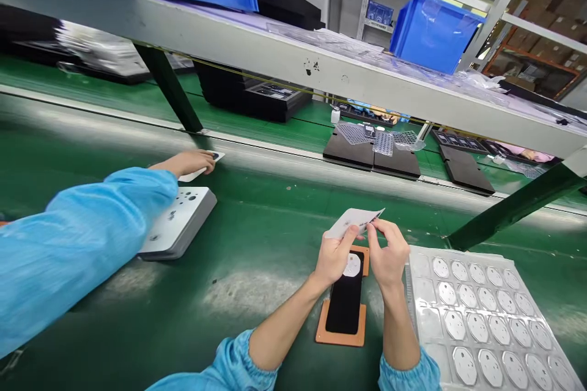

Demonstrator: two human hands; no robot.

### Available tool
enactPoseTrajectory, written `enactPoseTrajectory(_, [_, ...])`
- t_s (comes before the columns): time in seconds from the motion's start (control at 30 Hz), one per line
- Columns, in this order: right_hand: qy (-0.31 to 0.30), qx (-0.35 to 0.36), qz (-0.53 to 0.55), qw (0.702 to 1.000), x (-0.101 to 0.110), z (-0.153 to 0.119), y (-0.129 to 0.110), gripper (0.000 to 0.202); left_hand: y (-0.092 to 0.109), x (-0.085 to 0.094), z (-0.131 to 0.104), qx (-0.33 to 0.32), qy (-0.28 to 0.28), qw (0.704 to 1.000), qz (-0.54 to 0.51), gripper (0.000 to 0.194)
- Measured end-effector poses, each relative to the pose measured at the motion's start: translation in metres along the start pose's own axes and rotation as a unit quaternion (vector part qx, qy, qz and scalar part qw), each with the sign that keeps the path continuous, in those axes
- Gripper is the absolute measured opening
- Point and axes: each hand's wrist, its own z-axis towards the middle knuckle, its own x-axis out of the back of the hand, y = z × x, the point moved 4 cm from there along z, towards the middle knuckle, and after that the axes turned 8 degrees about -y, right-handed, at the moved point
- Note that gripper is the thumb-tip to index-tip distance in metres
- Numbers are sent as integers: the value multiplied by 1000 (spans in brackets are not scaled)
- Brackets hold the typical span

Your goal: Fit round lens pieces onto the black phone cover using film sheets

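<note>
My left hand [335, 256] grips a thin white sheet with dark printing [349, 221] by its lower edge. The fingers of my right hand [389, 252] are pinched at the sheet's right end, where a corner stands up. Under my hands, a black phone-shaped panel [345, 302] lies in an orange fixture [340, 337]. A white, roundish piece [352, 265] sits on the panel's far end. To the right of my right hand lies a clear plastic tray [428, 317] with rows of similar white pieces [477, 327].
At left, a co-worker's blue sleeve [92, 244] crosses over a stack of white printed sheets [192, 220]; their hand [190, 162] touches another sheet [219, 157]. A shelf beam [275, 49] and green posts [518, 204] stand ahead. Black trays [394, 162] lie beyond the metal rail.
</note>
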Motion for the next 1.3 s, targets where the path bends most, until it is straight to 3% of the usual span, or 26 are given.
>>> enactPoseTrajectory(0.23, [-5,-26,28,999,-1,-2,3,16,0,0,-2,-8,-9,1000,27,44])
enactPoseTrajectory(0.6, [27,-47,-1,999,-3,-3,6,16,10,-14,-11,-83,-50,987,125,41])
enactPoseTrajectory(0.7, [9,-70,-5,998,-4,-2,11,16,3,-16,-12,-60,-50,988,131,41])
enactPoseTrajectory(0.8, [-16,-112,16,993,-5,-1,19,13,-8,-15,-10,14,-24,997,75,41])
enactPoseTrajectory(0.87, [-32,-158,38,986,-1,-2,31,12,-14,-10,-8,68,12,997,-22,42])
enactPoseTrajectory(1.0, [-88,-296,29,951,16,-16,71,17,-12,9,-12,139,57,970,-191,44])
enactPoseTrajectory(1.13, [-149,-374,-40,915,36,-51,103,20,-8,39,-24,178,73,950,-245,36])
enactPoseTrajectory(1.23, [-191,-406,-97,888,39,-86,111,15,-12,59,-31,187,99,945,-250,36])
enactPoseTrajectory(1.3, [-216,-418,-143,871,37,-106,111,15,-14,64,-34,191,84,949,-236,39])
